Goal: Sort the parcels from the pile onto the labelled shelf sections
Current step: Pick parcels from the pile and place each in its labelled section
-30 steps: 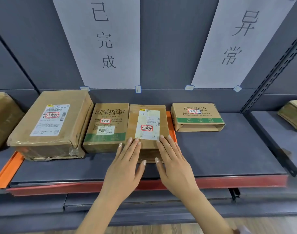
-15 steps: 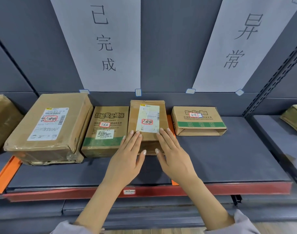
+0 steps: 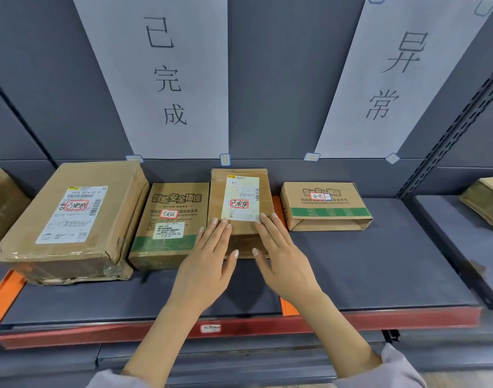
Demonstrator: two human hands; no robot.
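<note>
I see a brown parcel (image 3: 218,197) with white label (image 3: 242,189) and red-ringed stamp (image 3: 239,203), a green-banded brown box (image 3: 169,228) left of it, and a dark grey shelf (image 3: 379,261), red along its front edge

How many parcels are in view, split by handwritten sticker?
Stickered 已完成: 3 (large box, green-banded box, narrow box)
Stickered 异常: 1 (low box)
No sticker visible: 2 (left-edge box, right-edge box)
Total: 6

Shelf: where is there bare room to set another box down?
Bare shelf runs from the right hand to the dark divider, in front of the green-striped box. Left is crowded: big box, printed box and narrow box sit side by side.
</note>
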